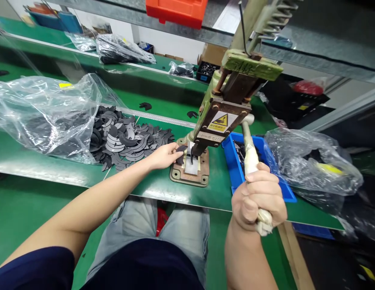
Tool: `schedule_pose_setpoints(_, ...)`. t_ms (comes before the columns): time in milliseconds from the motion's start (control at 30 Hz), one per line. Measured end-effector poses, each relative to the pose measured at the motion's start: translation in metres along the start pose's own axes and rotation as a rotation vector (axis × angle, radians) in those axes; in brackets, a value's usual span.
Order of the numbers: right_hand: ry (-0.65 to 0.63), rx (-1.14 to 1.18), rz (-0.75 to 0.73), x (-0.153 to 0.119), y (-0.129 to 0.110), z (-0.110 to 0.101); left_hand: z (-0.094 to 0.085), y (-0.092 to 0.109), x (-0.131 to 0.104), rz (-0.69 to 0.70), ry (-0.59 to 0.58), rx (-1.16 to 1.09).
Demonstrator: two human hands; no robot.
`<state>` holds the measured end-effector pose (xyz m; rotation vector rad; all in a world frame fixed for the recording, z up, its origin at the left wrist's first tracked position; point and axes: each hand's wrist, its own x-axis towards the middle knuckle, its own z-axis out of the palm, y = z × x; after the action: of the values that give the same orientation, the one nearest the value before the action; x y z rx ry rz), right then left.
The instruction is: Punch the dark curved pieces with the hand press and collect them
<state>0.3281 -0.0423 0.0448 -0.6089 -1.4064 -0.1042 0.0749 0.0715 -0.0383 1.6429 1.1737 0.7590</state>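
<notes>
My right hand (260,197) is wrapped round the taped lever handle (250,159) of a green hand press (223,96). At the press base (177,174), my left hand (164,156) pinches a dark curved plastic piece (181,149) beside the small metal plate (191,164) under the ram. Another dark bit stands on that plate, below the ram; the ram partly hides it. A pile of grey and black curved pieces (123,139) spills from a clear plastic bag (48,117) to the left of my left hand.
A blue bin (235,177) with dark parts stands right of the press. Beyond it lies a clear bag (314,165). Two loose dark pieces, one a curved piece (145,106), lie behind the pile. An orange bin (177,10) sits on the metal shelf (123,13) overhead.
</notes>
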Motion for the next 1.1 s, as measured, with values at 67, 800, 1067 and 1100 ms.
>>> schedule_pose_setpoints(67, -0.018, 0.004, 0.010, 0.000, -0.001, -0.001, 0.003, 0.003, 0.008, -0.005, -0.009, 0.041)
schedule_pose_setpoints(800, 0.094, 0.033, 0.010, -0.007, 0.004, 0.008, -0.002, 0.040, 0.036, -0.422, -0.202, -0.063)
schedule_pose_setpoints(1067, 0.113, 0.204, -0.058, 0.070, 0.000, 0.021, 0.007, 0.044, 0.029, -0.493, -0.174, -0.144)
schedule_pose_setpoints(1100, 0.080, 0.220, -0.027, 0.087, 0.000, 0.022, 0.007, 0.043, 0.025, -0.474, -0.157, -0.178)
